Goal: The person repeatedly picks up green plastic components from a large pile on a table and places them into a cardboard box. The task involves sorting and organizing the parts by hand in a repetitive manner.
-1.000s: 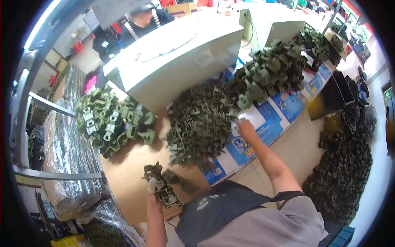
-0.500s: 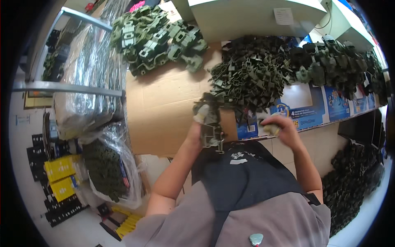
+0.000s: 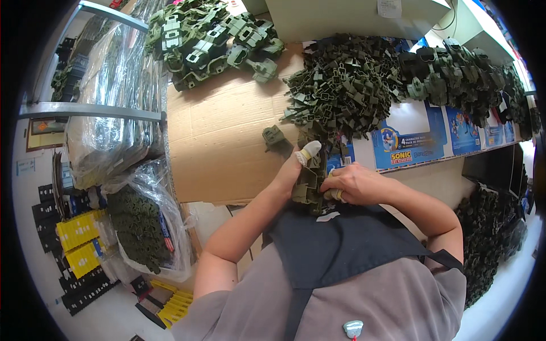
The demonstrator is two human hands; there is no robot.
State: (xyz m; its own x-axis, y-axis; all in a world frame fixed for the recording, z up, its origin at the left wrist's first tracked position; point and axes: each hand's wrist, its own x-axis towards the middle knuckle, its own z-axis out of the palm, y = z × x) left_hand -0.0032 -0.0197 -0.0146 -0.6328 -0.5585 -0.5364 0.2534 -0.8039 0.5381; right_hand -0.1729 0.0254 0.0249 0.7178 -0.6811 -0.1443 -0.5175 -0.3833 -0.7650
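Observation:
My left hand point(image 3: 302, 161), with white coverings on its fingertips, grips an olive-green moulded plastic part point(image 3: 307, 192) above the table's near edge. The thumb lies along its upper side. My right hand point(image 3: 354, 184) is closed against the part's right side, fingers pinched together; whether a small piece is between them is hidden. A smaller green plastic piece point(image 3: 275, 138) sits over the cardboard just left of the left hand's fingertips; I cannot tell if it is joined to the held part. Behind the hands rises a heap of small dark green plastic pieces point(image 3: 347, 85).
Larger green plastic bodies point(image 3: 210, 42) are piled at the back left of the cardboard sheet point(image 3: 222, 136). More green parts point(image 3: 449, 74) lie at the right over blue printed card point(image 3: 409, 139). A plastic-wrapped stack point(image 3: 114, 113) and a bag of green parts point(image 3: 139, 227) stand at left.
My right hand has moved left from beside the heap to the held part. My left hand has shifted slightly right with it, and the part is now turned differently.

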